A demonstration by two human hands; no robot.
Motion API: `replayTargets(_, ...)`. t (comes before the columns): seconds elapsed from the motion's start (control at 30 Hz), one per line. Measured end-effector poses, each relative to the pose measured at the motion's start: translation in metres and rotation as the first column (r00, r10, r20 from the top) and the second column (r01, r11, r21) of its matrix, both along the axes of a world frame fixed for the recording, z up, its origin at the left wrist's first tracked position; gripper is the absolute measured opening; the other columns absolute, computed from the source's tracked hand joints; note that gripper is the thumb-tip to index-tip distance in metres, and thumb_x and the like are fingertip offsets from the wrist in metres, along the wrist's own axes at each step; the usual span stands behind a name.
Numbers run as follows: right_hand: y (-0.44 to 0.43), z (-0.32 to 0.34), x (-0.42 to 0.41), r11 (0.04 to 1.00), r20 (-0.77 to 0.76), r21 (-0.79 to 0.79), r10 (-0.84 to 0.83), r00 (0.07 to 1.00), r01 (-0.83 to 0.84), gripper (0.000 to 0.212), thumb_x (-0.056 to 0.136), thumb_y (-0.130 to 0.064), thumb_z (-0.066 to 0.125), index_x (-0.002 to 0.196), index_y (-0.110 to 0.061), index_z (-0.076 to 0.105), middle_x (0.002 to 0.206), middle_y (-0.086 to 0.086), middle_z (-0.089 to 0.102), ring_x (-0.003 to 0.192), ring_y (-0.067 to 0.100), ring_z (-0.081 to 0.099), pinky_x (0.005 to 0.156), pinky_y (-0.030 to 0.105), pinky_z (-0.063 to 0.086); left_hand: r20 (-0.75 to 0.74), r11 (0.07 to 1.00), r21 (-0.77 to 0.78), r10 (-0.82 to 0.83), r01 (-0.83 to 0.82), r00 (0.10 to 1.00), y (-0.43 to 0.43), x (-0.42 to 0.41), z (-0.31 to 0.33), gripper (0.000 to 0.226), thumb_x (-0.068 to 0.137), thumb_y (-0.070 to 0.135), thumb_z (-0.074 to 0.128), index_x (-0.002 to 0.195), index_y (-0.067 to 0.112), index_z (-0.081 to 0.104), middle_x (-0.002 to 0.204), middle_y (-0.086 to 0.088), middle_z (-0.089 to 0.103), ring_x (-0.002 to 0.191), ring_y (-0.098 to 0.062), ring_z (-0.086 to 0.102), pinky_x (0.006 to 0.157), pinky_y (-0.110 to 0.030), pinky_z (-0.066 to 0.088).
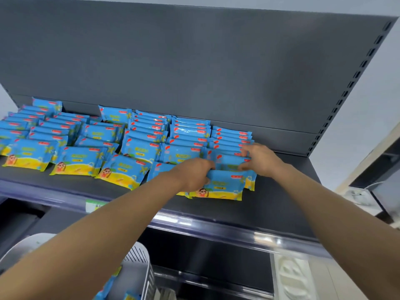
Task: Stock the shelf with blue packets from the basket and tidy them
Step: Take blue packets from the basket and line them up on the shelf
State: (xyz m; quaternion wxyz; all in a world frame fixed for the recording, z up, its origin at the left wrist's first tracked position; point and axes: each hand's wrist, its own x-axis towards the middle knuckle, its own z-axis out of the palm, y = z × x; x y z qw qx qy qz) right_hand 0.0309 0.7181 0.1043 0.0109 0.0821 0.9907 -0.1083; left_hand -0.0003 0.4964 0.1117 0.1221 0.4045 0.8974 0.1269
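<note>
Several rows of blue and yellow packets lie overlapping on the dark grey shelf. Both my hands reach into the rightmost row. My left hand grips the left edge of the front packet, fingers curled over its top. My right hand pinches the right side of the packets just behind it, thumb and fingers around their edges. Below, at the bottom left, stands the white basket, and a few blue packets show inside, partly hidden by my left forearm.
The shelf's back panel rises behind the rows, and a slotted upright runs along its right edge. A clear price rail lines the shelf front. Bare shelf lies right of the last row. A lower shelf sits dark underneath.
</note>
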Motion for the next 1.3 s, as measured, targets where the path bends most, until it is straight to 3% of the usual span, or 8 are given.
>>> replayTargets(0.2,0.004,0.007,0.01,1.0,-0.117,-0.009,-0.021,0.993,0.02,0.025,0.09,-0.031,0.058,0.108,-0.015,0.062,0.105,0.006,0.054,0.098,0.022,0.053,0.079,0.03,0.041,-0.09,1.0,-0.007,0.023,-0.024,0.996,0.022,-0.015,-0.012,0.05,0.081,0.021,0.064,0.128,0.018,0.047,0.12,-0.009,0.058,0.107,-0.027,0.055,0.081,-0.034,0.045)
replayTargets(0.33,-0.006,0.015,0.015,1.0,-0.178,0.015,-0.006,0.984,0.009,0.022,0.091,-0.027,0.055,0.106,-0.013,0.062,0.106,0.007,0.058,0.096,0.022,0.055,0.078,0.03,0.043,-0.232,1.0,-0.005,-0.008,0.007,0.973,0.027,-0.018,-0.016,0.046,0.079,0.027,0.067,0.119,0.012,0.048,0.12,-0.008,0.053,0.112,-0.025,0.046,0.086,-0.037,0.043)
replayTargets(0.5,-0.031,0.027,0.018,0.997,-0.186,0.058,0.059,0.981,-0.049,0.024,0.092,-0.034,0.052,0.102,-0.013,0.061,0.102,0.005,0.061,0.097,0.023,0.055,0.073,0.028,0.039,-0.376,1.0,-0.011,-0.024,0.022,0.926,0.014,-0.016,-0.011,0.053,0.083,0.036,0.062,0.126,0.012,0.043,0.125,-0.008,0.048,0.118,-0.026,0.042,0.094,-0.037,0.038)
replayTargets(0.63,-0.065,0.043,0.017,0.982,-0.195,0.164,0.123,0.973,-0.091,0.035,0.094,-0.036,0.048,0.12,-0.014,0.057,0.119,0.008,0.058,0.112,0.027,0.05,0.091,0.036,0.042,-0.469,0.996,0.087,0.051,-0.011,0.882,-0.026,-0.014,0.017,0.05,0.086,0.036,0.058,0.129,0.014,0.043,0.125,-0.006,0.048,0.117,-0.026,0.042,0.096,-0.036,0.032)
replayTargets(0.77,-0.112,0.068,0.016,0.958,-0.237,0.23,0.225,0.945,-0.171,0.038,0.094,-0.041,0.047,0.122,-0.016,0.055,0.12,0.006,0.058,0.115,0.027,0.047,0.095,0.039,0.039,-0.572,0.982,0.189,0.13,-0.024,0.81,-0.08,0.0,0.049,0.044,0.085,0.033,0.061,0.122,0.011,0.05,0.119,-0.008,0.053,0.114,-0.028,0.045,0.099,-0.033,0.027)
replayTargets(0.93,-0.173,0.11,0.019,0.921,-0.348,0.299,0.35,0.87,-0.25,0.045,0.09,-0.044,0.051,0.126,-0.018,0.05,0.118,0.004,0.056,0.116,0.026,0.045,0.094,0.038,0.037,-0.711,0.96,0.279,0.233,-0.038,0.664,-0.146,0.027,0.095,0.042,0.072,0.021,0.076,0.105,0.0,0.061,0.098,-0.018,0.061,0.091,-0.038,0.057,0.093,-0.037,0.029)
replayTargets(1.13,-0.245,0.152,0.035,0.9,-0.519,0.309,0.43,0.739,-0.307,0.048,0.086,-0.041,0.058,0.128,-0.02,0.049,0.123,0.003,0.054,0.117,0.025,0.044,0.093,0.038,0.035,-0.782,0.932,0.354,0.34,-0.077,0.523,-0.21,0.059,0.134,0.042,0.074,0.022,0.072,0.107,0.0,0.059,0.1,-0.016,0.06,0.095,-0.037,0.056,0.103,-0.042,0.03)
replayTargets(1.3,-0.297,0.16,0.042,0.881,-0.589,0.288,0.472,0.656,-0.375,0.044,0.087,-0.037,0.059,0.125,-0.018,0.052,0.12,0.004,0.054,0.113,0.026,0.045,0.092,0.038,0.038,-0.795,0.922,0.374,0.375,-0.102,0.476,-0.249,0.083,0.142,0.042,0.076,0.021,0.072,0.109,-0.001,0.059,0.105,-0.017,0.06,0.099,-0.037,0.057,0.104,-0.043,0.03)
